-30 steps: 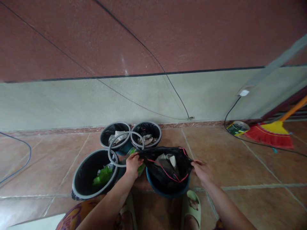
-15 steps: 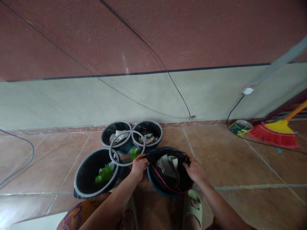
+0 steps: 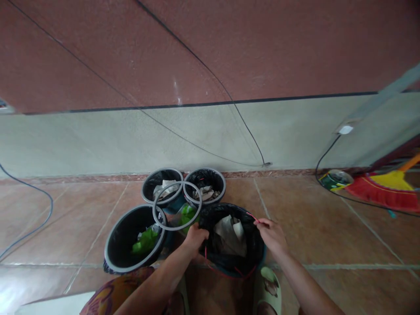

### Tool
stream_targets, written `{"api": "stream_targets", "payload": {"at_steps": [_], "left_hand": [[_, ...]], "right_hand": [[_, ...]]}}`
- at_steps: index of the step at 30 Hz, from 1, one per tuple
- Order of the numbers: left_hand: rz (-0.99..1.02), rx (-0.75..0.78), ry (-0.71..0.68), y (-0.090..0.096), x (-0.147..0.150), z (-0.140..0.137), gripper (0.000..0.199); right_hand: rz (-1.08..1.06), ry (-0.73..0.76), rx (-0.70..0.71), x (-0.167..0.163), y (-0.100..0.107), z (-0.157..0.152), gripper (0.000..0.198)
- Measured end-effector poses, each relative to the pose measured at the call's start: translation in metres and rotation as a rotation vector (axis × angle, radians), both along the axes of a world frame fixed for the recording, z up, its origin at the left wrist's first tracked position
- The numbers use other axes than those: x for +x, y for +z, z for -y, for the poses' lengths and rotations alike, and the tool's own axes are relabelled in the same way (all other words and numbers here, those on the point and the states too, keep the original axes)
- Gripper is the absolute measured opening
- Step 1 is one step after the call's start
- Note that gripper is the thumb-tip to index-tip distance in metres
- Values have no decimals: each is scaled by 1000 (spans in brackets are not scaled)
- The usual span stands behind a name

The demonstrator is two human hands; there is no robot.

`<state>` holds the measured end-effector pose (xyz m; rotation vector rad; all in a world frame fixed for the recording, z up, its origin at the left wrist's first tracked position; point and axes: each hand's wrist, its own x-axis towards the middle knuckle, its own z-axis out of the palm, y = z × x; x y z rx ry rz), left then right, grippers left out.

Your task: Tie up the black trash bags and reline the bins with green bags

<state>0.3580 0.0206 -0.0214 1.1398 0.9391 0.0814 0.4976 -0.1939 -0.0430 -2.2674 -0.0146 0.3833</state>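
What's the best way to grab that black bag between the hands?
Probably grip the black bag by its open edge, from above at both sides: it spreads wide around pale contents, leaving that edge exposed; the right hand pinches the pink drawstring.

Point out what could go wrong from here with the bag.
The right hand pinches the thin pink drawstring at one side of the bag, so a hard tug might tear the plastic there. The bag's mouth gapes over loose paper, which could spill if the bag tipped. The grey ring appears to rest across the bins, near the left hand; a nudge might dislodge it.
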Motion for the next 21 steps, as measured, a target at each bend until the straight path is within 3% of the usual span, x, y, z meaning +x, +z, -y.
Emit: {"api": "stream_targets", "payload": {"at_steps": [5,7,9,11,14,17,19,21], "left_hand": [[-4,39,-56,1,2,-5,16],[37,-33,-22,3,5,-8,17],[71,-120,17,7,8,-9,17],[92,-178,36,11,10,-7,18],[122,-231,-7,15,13,-1,17],[148,-247,-61,16,13,6,16],[161,-241,-89,16,13,8,15],[161,-222,-120,16,11,8,13]], "right_hand": [[-224,-161,674,-5,38,-5,15],[-305,-87,910,-8,59,-4,20],[-379,86,1003,-14,72,-5,26],[-429,271,889,-27,71,-11,32],[-371,433,573,-55,46,-29,39],[-276,537,408,-80,20,-47,27],[-181,590,310,-86,16,-52,12],[-103,602,290,-82,25,-52,20]]}}
